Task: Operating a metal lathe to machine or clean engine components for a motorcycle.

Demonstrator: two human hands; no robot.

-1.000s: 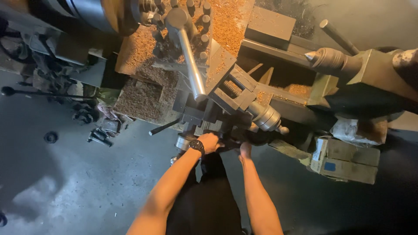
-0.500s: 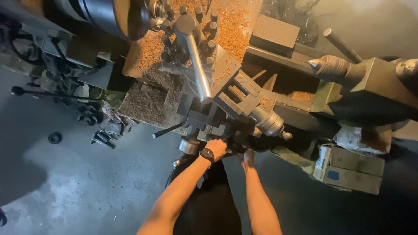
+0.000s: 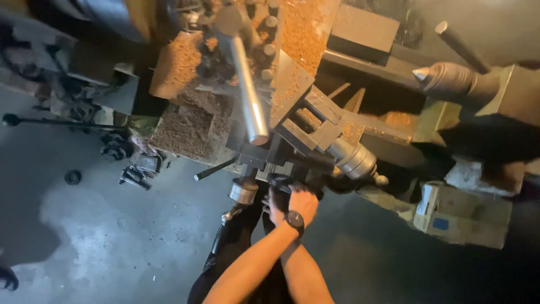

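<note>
Both hands on dark handwheel (image 3: 292,183) at front of lathe. Left hand (image 3: 302,204), w/ watch, wrapped round it; right hand (image 3: 272,207) mostly hidden, can't tell grip. Shiny rod (image 3: 247,93) in chuck, not yet cut. Lots of chips (image 3: 183,126) around.

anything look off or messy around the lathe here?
Yes. Orange-brown shavings lie heaped over the lathe bed and beside the shiny metal bar. Loose dark parts sit scattered on the floor. Both hands grip the dark handwheel; no damage shows.
</note>
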